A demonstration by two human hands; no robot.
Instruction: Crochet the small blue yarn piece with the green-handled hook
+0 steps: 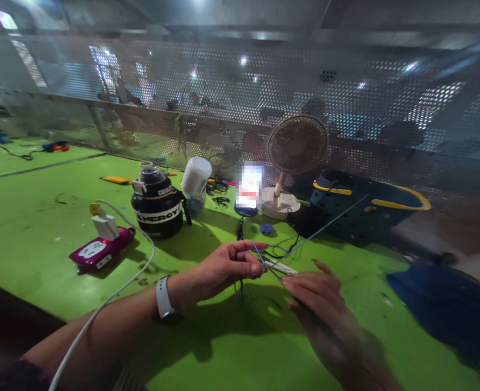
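Blue yarn (325, 227) runs in a taut line from the dark blue basket at the right down to my hands. My left hand (234, 263), with a white watch on the wrist, pinches the yarn between thumb and fingers, and a strand loops over the index finger. In my right hand (319, 298) is a thin needle or hook (275, 274), its tip meeting the yarn at my left fingertips. The small piece at that meeting point is too small to make out.
Behind the hands on the green table (232, 347) stand a black jug (157, 209), a lit phone (250, 186), a fan (297, 145) and the basket (358, 217). A purple power strip (101, 251) with a white cable lies left; dark blue cloth (447, 307) lies right.
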